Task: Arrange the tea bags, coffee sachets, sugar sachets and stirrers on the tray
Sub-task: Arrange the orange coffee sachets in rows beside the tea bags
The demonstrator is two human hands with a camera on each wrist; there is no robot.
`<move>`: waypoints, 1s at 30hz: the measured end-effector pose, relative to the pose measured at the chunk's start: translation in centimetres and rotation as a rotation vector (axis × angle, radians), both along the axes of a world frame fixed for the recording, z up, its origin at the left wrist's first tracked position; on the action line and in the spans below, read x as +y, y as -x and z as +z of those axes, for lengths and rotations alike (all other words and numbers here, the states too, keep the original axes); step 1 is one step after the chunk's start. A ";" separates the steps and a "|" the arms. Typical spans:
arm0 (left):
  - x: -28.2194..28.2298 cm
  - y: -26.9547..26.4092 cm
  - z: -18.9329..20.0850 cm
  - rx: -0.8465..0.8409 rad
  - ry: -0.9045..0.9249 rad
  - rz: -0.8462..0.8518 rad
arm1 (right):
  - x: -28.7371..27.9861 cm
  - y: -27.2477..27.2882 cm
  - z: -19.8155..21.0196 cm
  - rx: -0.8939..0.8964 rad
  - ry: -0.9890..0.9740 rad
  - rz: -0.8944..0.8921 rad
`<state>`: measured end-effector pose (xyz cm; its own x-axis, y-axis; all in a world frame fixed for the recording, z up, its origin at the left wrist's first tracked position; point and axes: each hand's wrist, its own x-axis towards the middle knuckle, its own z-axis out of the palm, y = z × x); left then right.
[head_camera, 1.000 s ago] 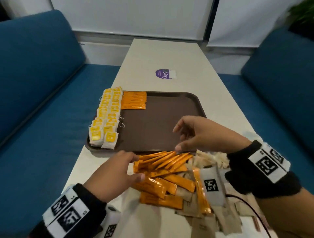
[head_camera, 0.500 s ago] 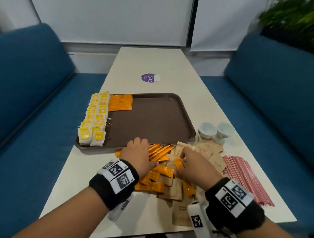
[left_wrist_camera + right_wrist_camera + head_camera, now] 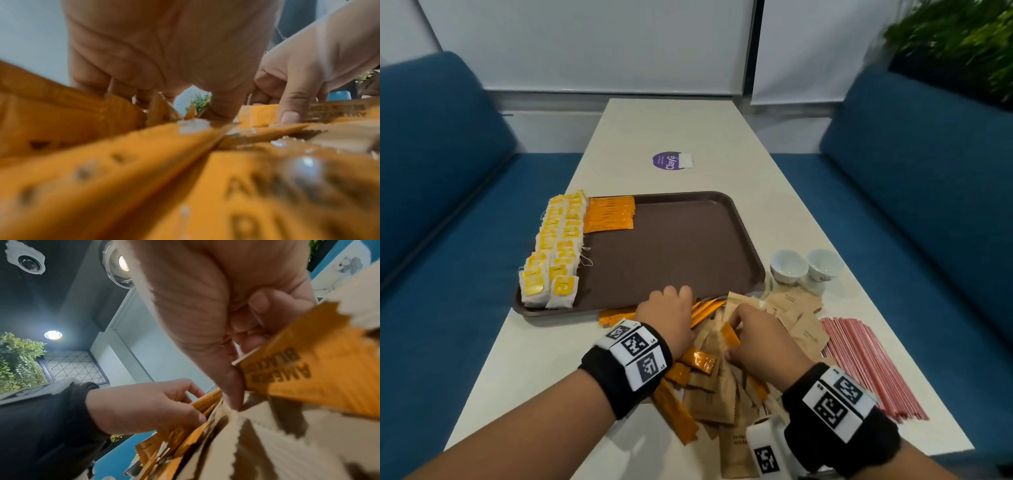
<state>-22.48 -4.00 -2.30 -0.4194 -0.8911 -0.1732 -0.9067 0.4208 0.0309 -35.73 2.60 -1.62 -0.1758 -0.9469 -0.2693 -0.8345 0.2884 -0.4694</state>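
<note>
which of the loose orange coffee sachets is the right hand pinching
The orange foil coffee sachet tilted up above the brown paper sachets, pinched by the right hand; the other loose ones lie flat.

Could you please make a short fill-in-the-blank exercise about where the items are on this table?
1. The tea bags stand along the ____ edge of the tray.
2. The right hand pinches an ____ sachet.
3. The red stirrers lie on the ____, not on the tray.
4. Two white ____ stand right of the tray.

Missing words: left; orange; table; cups
</note>
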 end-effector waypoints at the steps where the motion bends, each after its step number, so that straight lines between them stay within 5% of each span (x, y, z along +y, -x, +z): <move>1: 0.0 0.2 0.0 -0.007 0.003 -0.014 | 0.0 0.0 0.0 -0.005 0.005 0.001; 12: -0.7 -0.5 0.2 0.028 0.003 -0.116 | -0.8 1.2 1.6 -0.121 0.147 -0.048; 19: -2.6 -3.3 2.7 0.438 -0.122 -0.054 | -1.7 2.4 3.6 -0.359 0.277 -0.129; 26: -1.5 -4.8 5.4 0.920 -0.476 0.049 | -2.8 0.9 6.4 -0.920 0.192 -0.123; 30: -0.1 -5.0 6.3 1.011 -0.667 0.046 | -3.9 -1.0 7.1 -0.908 0.111 -0.002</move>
